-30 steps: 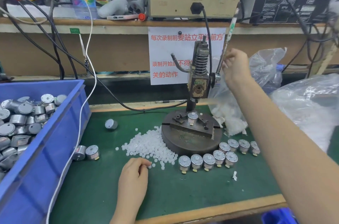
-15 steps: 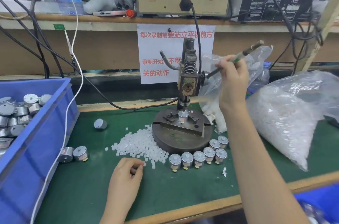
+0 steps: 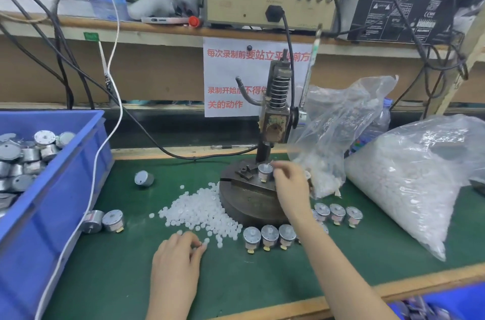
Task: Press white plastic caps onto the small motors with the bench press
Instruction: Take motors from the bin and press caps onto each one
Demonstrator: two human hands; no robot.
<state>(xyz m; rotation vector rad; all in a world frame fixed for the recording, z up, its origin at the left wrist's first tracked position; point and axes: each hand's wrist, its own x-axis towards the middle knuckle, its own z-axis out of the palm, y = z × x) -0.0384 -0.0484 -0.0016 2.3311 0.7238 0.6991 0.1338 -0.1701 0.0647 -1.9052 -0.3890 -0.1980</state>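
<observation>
Motor [image 3: 265, 171] upright under press [image 3: 275, 110], axis vertical, right fingers [image 3: 278, 174] gripping it, left fingers [image 3: 194, 245] pinching cap [image 3: 204, 243].

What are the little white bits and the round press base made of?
The white bits look like plastic: milky, slightly see-through, matte. The base looks like heavy metal, probably steel or iron: dark grey, dull, worn.

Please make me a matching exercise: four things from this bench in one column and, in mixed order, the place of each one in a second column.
Things
1. right hand
2. left hand
3. bin
4. big bag

Places
A. far left, holding motors
B. at the motor on the press
C. far right, full of caps
D. at the near edge of the loose cap pile

Pairs: 1-B, 2-D, 3-A, 4-C
</observation>
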